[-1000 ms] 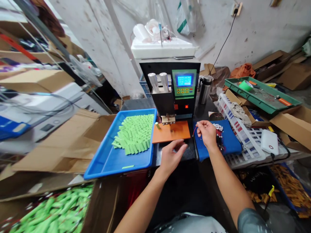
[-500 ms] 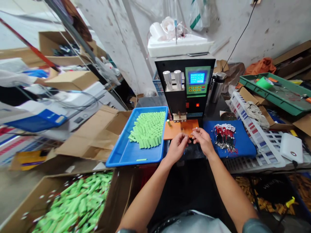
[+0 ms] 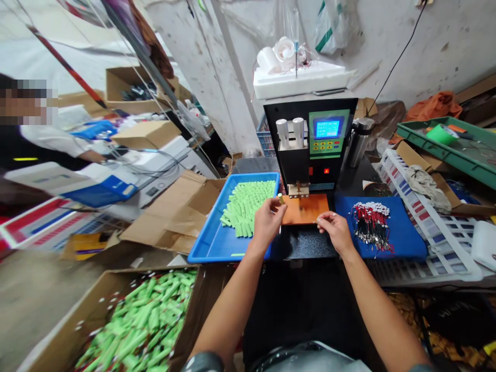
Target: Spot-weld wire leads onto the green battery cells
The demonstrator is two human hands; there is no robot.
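Observation:
My left hand (image 3: pixel 268 221) is at the left end of the orange board (image 3: pixel 306 211). Its thumb and fingers close around a small green battery cell (image 3: pixel 280 198), whose top pokes out above them. My right hand (image 3: pixel 334 227) pinches a thin wire lead at the board's right front corner; a white bit shows by the fingers, and most of the lead is hidden. Between both hands, the electrode tips of a black spot welder (image 3: pixel 299 192) stand over the board. Many green cells (image 3: pixel 244 206) stand packed in the blue tray (image 3: pixel 211 248) to the left.
Red and black wire leads with white plugs (image 3: pixel 371 222) lie on a blue mat (image 3: pixel 411 243) at right. A carton (image 3: pixel 197 305) of wrapped green packs stands lower left. A steel flask (image 3: pixel 358 142) is beside the welder. Another person's arm (image 3: pixel 91 155) shows far left.
My hands have parted. The left went left to the green cell standing on the board; the right shifted slightly away from it. The view has turned left, bringing another person into sight.

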